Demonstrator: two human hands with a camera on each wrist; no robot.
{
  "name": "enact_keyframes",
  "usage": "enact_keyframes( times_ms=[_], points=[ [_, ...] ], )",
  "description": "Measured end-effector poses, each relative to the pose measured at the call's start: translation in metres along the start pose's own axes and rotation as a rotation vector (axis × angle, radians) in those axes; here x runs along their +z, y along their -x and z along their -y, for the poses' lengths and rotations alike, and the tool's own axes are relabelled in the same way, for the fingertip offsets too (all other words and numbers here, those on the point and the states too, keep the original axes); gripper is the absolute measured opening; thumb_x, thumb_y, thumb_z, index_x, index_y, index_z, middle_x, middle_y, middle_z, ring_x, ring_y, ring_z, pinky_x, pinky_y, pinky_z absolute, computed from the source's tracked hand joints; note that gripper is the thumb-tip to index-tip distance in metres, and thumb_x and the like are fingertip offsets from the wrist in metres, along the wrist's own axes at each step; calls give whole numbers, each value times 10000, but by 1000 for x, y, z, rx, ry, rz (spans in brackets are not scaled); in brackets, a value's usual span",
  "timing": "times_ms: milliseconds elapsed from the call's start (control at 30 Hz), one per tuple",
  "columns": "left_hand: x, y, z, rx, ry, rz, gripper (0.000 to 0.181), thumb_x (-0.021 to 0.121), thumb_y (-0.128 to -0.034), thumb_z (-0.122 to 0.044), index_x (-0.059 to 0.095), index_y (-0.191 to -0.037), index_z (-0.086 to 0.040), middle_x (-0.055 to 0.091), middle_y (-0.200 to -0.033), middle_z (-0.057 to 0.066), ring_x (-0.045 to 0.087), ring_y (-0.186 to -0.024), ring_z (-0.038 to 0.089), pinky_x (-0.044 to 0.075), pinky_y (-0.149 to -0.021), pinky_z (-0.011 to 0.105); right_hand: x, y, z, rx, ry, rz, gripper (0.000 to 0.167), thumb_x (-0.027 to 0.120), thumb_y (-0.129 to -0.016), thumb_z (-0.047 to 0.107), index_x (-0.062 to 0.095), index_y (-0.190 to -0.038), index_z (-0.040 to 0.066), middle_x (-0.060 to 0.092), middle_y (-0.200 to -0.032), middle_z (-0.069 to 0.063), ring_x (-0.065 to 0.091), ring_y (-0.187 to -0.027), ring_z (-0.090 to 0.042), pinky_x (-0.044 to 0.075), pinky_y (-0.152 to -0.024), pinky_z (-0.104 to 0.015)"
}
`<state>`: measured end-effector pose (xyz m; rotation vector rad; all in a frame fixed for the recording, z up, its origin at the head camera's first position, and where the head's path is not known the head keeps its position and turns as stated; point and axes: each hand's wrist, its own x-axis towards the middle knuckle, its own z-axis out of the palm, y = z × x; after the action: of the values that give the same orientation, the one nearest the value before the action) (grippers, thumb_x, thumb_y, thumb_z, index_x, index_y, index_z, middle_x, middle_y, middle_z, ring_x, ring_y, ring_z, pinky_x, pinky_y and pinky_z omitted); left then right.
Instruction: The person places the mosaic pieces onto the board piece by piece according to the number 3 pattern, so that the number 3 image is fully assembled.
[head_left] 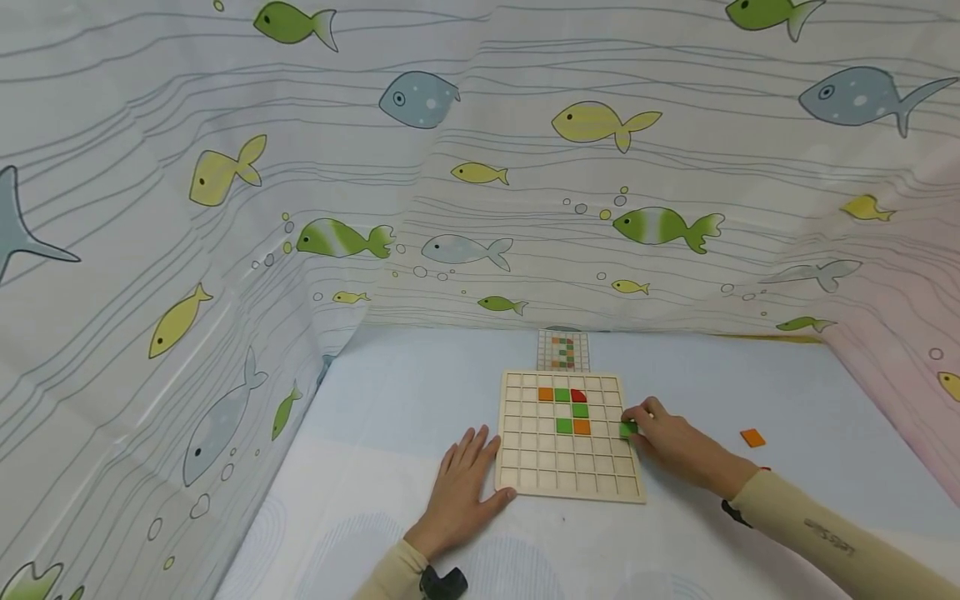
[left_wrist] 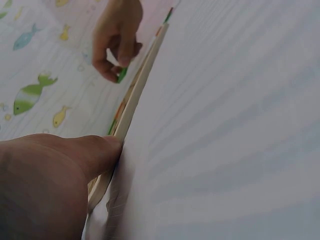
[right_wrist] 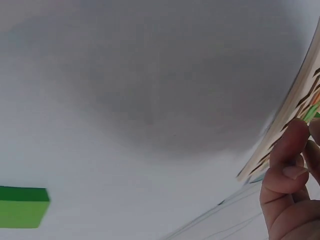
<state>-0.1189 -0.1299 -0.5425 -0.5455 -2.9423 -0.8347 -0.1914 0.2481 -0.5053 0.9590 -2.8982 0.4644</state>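
Note:
A wooden grid board (head_left: pixel 528 461) lies on the table with orange, green and red tiles in several of its squares. My right hand (head_left: pixel 672 446) pinches a green square tile (head_left: pixel 627 430) over the board's right edge; the left wrist view shows that tile (left_wrist: pixel 122 74) between thumb and fingers. My left hand (head_left: pixel 461 492) rests at the board's left side, fingers extended along it and thumb (left_wrist: pixel 102 150) touching its near edge. In the right wrist view the fingertips (right_wrist: pixel 295 131) partly hide the board.
Behind the board lies a small pattern card (head_left: pixel 547 357) printed with a coloured grid. An orange tile (head_left: pixel 752 437) lies on the table to the right, with a red piece mostly hidden by my right forearm. A green block (right_wrist: pixel 22 214) shows in the right wrist view. Fish-printed sheets surround the table.

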Motion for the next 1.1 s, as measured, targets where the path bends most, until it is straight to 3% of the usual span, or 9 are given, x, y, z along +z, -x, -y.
enact_keyframes(
  times_ms=[400,867,1100],
  points=[
    [1,1,1,5,0,-9,768,649,-1007,-499,441,-1609,-71,353,-1711,188,264,-1611,423,230,-1272,665,6,-16,15,-19,-59,58,305,711,-1030,155,591,-1308,118,539,-1157,-37,535,-704,-40,481,-645,-183],
    [1,2,0,11,3,-17,763,652,-1005,-488,443,-1606,-68,355,-1710,189,266,-1610,424,229,-1273,665,16,-28,27,-126,-96,78,278,682,-1048,151,609,-1306,78,522,-1098,-9,464,-637,-13,433,-606,-165],
    [1,0,0,7,-1,-10,767,655,-1004,-490,438,-1612,-76,350,-1715,178,259,-1614,416,224,-1279,655,22,-34,34,-116,-107,104,263,682,-1049,169,621,-1287,75,539,-1080,-16,470,-658,-24,453,-615,-173]
  ],
)
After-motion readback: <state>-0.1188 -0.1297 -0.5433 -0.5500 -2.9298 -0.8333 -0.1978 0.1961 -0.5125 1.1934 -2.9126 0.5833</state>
